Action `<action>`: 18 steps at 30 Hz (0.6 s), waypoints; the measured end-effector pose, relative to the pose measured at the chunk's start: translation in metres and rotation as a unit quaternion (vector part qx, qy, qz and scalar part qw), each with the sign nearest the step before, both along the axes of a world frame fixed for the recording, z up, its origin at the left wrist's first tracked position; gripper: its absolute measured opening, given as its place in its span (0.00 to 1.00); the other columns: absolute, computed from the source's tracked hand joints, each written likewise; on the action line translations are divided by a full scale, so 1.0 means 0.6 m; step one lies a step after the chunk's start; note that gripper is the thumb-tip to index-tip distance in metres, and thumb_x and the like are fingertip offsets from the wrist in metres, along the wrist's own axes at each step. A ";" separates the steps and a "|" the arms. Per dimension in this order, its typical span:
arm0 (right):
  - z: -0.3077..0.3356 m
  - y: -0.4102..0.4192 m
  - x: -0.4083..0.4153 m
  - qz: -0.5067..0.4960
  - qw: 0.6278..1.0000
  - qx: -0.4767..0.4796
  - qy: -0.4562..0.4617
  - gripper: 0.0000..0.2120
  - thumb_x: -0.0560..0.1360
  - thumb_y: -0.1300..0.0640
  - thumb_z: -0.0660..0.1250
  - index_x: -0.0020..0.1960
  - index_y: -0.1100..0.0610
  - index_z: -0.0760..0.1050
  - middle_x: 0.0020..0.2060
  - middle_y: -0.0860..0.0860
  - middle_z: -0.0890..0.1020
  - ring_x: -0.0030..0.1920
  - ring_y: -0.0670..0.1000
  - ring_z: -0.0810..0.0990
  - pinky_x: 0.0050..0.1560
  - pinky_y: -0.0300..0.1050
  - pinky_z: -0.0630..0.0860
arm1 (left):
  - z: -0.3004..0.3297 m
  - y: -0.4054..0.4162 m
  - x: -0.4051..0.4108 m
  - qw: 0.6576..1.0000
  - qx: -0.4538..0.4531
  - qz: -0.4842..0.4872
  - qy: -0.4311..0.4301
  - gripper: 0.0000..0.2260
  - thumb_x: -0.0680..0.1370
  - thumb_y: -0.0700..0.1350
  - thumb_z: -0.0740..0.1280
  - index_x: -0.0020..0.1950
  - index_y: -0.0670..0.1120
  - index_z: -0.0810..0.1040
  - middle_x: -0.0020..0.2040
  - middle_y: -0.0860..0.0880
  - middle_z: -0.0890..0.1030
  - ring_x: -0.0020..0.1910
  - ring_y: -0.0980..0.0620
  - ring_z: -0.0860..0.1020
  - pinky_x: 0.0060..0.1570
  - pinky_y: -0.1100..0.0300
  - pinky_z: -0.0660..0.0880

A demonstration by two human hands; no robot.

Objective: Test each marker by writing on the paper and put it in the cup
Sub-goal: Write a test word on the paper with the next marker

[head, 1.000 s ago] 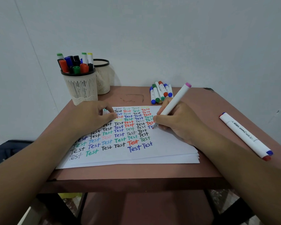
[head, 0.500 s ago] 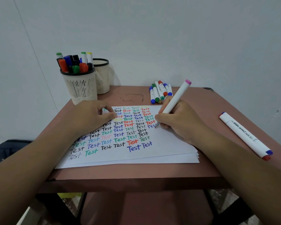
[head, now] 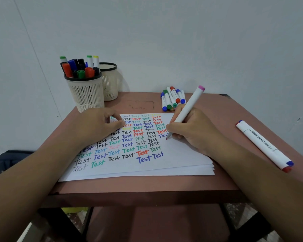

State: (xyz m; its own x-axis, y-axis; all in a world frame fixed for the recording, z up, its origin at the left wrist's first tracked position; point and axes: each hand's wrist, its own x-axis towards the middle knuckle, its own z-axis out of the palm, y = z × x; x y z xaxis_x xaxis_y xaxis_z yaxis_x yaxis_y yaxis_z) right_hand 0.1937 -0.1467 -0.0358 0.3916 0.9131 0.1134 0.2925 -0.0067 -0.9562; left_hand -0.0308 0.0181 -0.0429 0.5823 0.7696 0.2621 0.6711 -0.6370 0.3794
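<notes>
We see the right hand (head: pixel 191 131) wrapped around a white marker (head: pixel 187 109), thumb and fingers pinching its lower barrel in a writing grip. The marker leans up and away to the right, its pink end cap highest, and its reddish tip meets the paper (head: pixel 182 154) just to the right of the written columns. The heel of this hand rests on the sheet.

The left hand (head: pixel 101 124) lies on the paper's upper left part, fingers loosely curled, thumb and forefinger close together; whether something small sits between them we cannot tell. It covers the start of several rows.

The paper is the top of a small stack, filled with the word "Test" in black, blue, green, red and pale pink.

Behind the right hand, a bunch of capped markers (head: pixel 172 98) lies on the brown surface (head: pixel 208 182) near its far edge. To the right, well apart from the paper, two long white markers (head: pixel 264 144) lie side by side, one with blue caps, the other red at its near end.

At the far left corner stands a cream mesh cup (head: pixel 86 95) full of markers, and a second mesh cup (head: pixel 110 81) stands just behind it.
</notes>
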 end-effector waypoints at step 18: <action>-0.003 0.002 0.005 -0.033 0.999 -0.006 -0.016 0.13 0.72 0.71 0.71 0.38 0.56 0.71 0.31 0.52 0.74 0.31 0.49 0.75 0.37 0.45 0.78 | 0.003 -0.005 0.000 1.000 -0.004 0.000 0.000 0.09 0.77 0.63 0.67 0.51 0.61 0.82 0.39 0.54 0.79 0.37 0.57 0.77 0.34 0.60 0.68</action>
State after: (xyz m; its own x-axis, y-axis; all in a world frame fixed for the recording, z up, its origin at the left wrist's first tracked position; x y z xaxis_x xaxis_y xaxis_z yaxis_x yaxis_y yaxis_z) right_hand 0.1969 -0.1453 -0.0375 0.4476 0.8868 0.1154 0.3214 -0.0391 -0.9461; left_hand -0.0309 0.0154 -0.0413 0.5832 0.7713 0.2549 0.6707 -0.6342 0.3845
